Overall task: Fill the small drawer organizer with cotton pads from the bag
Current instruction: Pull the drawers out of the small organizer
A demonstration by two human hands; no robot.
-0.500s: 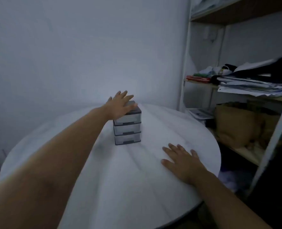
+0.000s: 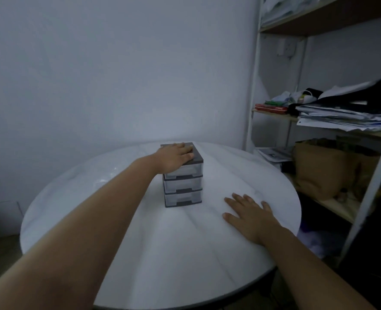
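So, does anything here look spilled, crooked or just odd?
Nothing is spilled or broken. The small grey plastic three-drawer organizer stands upright on the round white table, drawers shut, the left hand resting on its top. Oddly, no bag of cotton pads is in view.

A round white table (image 2: pixel 153 260) stood by a plain pale wall (image 2: pixel 118 63) in dim light. A shelving unit (image 2: pixel 253 86) at right held papers (image 2: pixel 341 119) and a brown bag (image 2: pixel 319 171).
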